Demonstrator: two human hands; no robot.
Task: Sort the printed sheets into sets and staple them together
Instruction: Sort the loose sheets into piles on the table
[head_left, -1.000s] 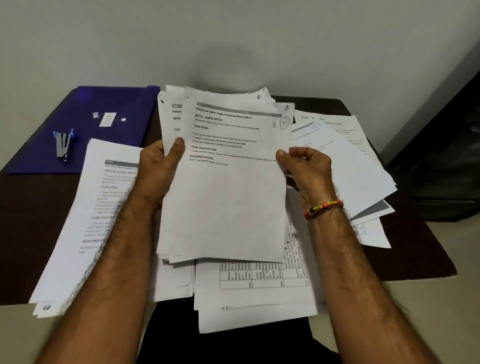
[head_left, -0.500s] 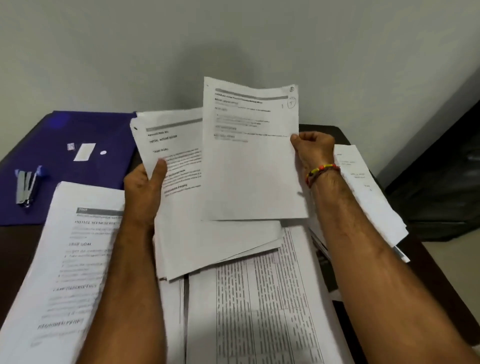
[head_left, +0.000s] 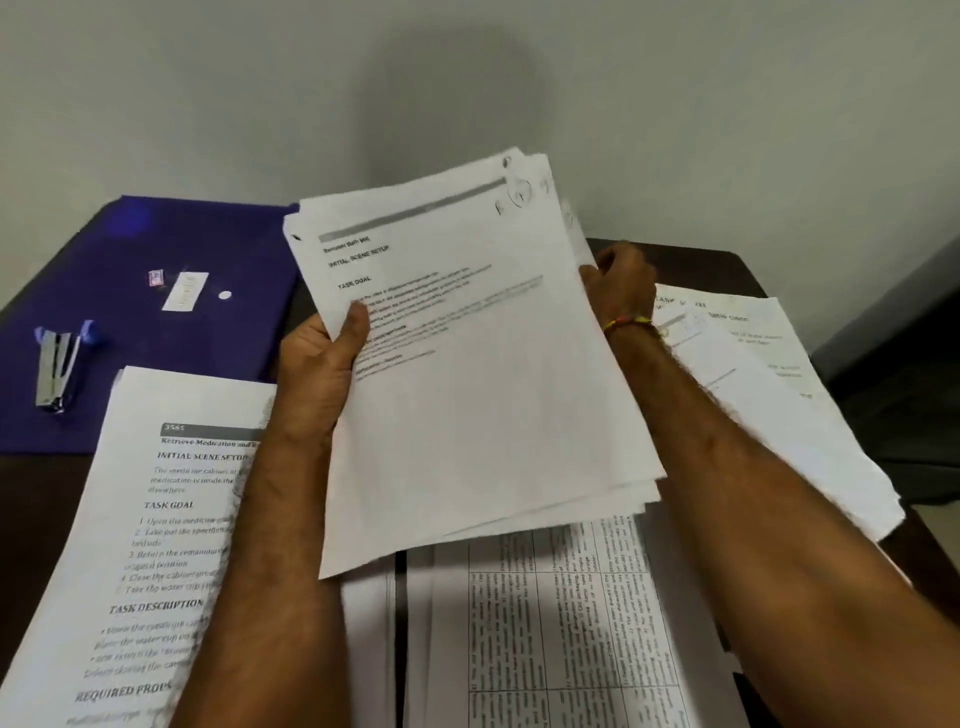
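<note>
I hold a bundle of printed sheets (head_left: 467, 374) tilted above the table. My left hand (head_left: 324, 364) grips its left edge, thumb on the top page. My right hand (head_left: 621, 283) is at the bundle's right edge, partly hidden behind the pages, fingers curled on them. The top page reads "INITIAL SCENE SETUP" and "TASK GOAL". A silver and blue stapler (head_left: 57, 366) lies on a purple folder (head_left: 197, 244) at the far left, away from both hands.
A stack of printed pages (head_left: 156, 530) lies at the near left. Sheets with printed tables (head_left: 561, 623) lie under my forearms. More loose pages (head_left: 753, 374) spread at the right on the dark table (head_left: 36, 483). A wall stands close behind.
The single sheet my right hand held up apart from the bundle is no longer separate. My right hand has come in to the bundle's right edge, and the bundle now tilts.
</note>
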